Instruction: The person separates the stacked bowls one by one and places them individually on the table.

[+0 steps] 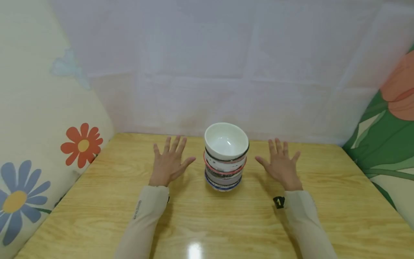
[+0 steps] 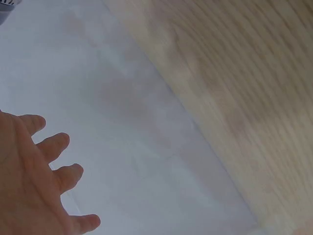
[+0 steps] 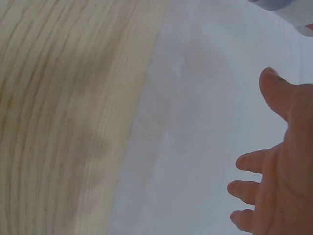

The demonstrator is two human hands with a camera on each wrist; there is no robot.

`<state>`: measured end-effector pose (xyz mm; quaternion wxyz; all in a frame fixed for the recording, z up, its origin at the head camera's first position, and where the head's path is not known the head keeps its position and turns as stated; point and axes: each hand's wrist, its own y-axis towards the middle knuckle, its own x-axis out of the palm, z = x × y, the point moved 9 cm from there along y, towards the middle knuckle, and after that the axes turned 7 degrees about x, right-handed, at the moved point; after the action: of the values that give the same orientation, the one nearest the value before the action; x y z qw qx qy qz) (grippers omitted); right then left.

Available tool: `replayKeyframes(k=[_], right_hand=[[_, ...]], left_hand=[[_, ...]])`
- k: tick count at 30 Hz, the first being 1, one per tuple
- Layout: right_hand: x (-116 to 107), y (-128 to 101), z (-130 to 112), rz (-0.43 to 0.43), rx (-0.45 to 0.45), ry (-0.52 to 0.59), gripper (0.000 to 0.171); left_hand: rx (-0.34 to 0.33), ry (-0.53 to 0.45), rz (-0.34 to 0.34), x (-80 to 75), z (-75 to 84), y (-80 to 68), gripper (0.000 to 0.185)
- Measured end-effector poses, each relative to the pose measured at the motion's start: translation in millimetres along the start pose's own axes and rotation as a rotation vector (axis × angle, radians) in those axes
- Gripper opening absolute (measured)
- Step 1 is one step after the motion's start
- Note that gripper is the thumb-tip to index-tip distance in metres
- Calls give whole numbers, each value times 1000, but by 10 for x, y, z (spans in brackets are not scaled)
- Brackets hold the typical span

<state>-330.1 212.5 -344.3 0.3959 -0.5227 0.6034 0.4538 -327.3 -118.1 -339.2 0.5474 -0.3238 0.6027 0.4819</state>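
Observation:
A stack of several bowls (image 1: 224,169) stands upright on the wooden table, topped by a white bowl (image 1: 226,140) that tilts slightly toward me. Lower bowls show a red rim, dark patterns and a blue-lined base. My left hand (image 1: 168,165) is spread with straight fingers to the left of the stack, apart from it. To the right, my right hand (image 1: 282,165) is spread likewise, its thumb pointing at the bowls without touching. In the wrist views, the left hand (image 2: 29,181) and right hand (image 3: 283,161) hold nothing; only slivers of bowls show at the upper corners.
The light wood table (image 1: 207,223) ends at a white cloth backdrop (image 1: 200,72) behind the bowls. Flower-printed fabric hangs at the left (image 1: 29,108) and right (image 1: 398,144). A black tag marked 1 (image 1: 279,202) sits at the right cuff.

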Motion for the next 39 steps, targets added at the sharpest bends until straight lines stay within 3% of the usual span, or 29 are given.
replayKeyframes(k=[8, 14, 19, 25, 31, 35, 39], right_hand=[[-105, -50, -113, -31, -44, 105, 90], [-216, -107, -260, -73, -86, 273, 83], [-270, -142, -392, -147, -133, 430, 74], [-351, -197, -629, -197, -265, 615, 69], [-404, -230, -828, -234, -348, 670, 97], [-415, -221, -924, -240, -355, 683, 118], [-421, -219, -1020, -245, -362, 701, 129]], left_hand=[[35, -80, -31, -2, 131, 24, 78], [99, -104, 9, -123, 296, 35, 78], [118, -188, -26, -206, 357, -10, 74], [178, -341, -20, -325, 475, -23, 75], [199, -508, -12, -382, 604, 21, 98], [250, -598, 45, -417, 691, 63, 106], [296, -636, 103, -442, 755, 86, 112]])
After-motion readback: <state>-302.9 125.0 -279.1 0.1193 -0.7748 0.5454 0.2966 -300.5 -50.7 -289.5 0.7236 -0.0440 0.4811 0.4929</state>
